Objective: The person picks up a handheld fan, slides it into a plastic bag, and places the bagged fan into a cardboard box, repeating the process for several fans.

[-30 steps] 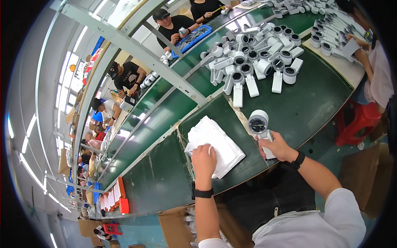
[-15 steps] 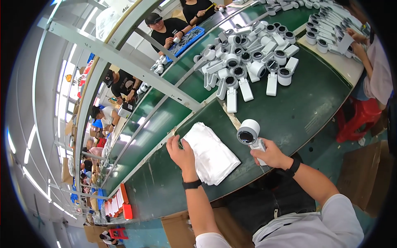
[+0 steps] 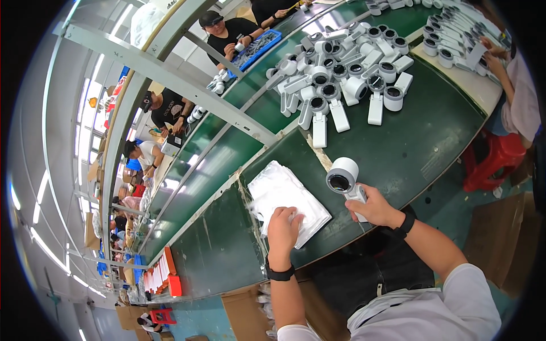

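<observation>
My right hand (image 3: 373, 206) is closed around the handle of a white handheld device (image 3: 342, 175), its drum-shaped head raised with a dark round face and grey rim. The head hangs over the green table, just right of a stack of thin white plastic bags (image 3: 287, 196). My left hand (image 3: 283, 230) lies over the stack's near left part, fingers bent together with the thumb and pinching the top bag. A loose bag corner on the stack's left side looks ruffled and slightly blurred.
A large heap of similar white devices (image 3: 341, 77) covers the table's far part. A metal shelf frame (image 3: 170, 85) rises on the left. Orange-red trays (image 3: 162, 273) stand at the table's left end. A co-worker (image 3: 520, 85) handles devices at right, near a red stool (image 3: 495, 162).
My left hand has moved right and nearer, from beside the stack onto it, its fingers closing at the top bag. My right hand holds the device in nearly the same place.
</observation>
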### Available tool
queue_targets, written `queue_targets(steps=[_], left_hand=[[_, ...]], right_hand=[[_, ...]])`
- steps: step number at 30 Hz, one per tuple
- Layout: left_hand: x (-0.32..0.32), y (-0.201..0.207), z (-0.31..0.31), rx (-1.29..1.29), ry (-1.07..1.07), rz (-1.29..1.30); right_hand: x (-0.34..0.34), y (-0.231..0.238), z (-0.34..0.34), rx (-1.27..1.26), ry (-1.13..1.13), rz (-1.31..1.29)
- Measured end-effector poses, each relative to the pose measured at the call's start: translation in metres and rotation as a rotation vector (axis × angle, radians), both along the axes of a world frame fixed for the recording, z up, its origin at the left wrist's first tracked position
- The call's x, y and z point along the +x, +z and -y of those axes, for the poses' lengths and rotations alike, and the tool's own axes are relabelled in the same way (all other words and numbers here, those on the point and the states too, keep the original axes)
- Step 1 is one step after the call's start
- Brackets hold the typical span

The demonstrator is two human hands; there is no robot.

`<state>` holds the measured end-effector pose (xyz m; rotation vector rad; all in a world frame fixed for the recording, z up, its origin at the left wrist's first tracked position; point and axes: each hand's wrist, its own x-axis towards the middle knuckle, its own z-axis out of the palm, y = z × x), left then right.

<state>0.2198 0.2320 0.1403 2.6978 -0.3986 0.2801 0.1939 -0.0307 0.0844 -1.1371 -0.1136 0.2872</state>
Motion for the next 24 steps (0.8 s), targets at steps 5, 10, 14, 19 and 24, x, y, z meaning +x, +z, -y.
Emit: queue_targets(steps=[5, 10, 14, 19, 24], left_hand=[[0.000, 0.003, -0.002, -0.069, 0.033, -0.047], [-0.009, 0.004, -0.004, -0.255, 0.109, -0.023], [-0.020, 0.007, 0.002, -0.473, 0.212, -0.144], [-0.032, -0.001, 0.006, -0.725, 0.266, -0.175], [-0.039, 0.002, 0.010, -0.784, 0.248, -0.130]], right_hand=[[-0.001, 0.001, 0.001, -0.011, 0.005, -0.002], [-0.003, 0.004, 0.001, -0.023, -0.005, 0.003], [-0.002, 0.000, 0.002, -0.035, -0.014, 0.001], [-0.002, 0.000, -0.001, -0.050, -0.029, 0.001], [-0.009, 0.003, -0.008, -0.134, -0.080, 0.029]])
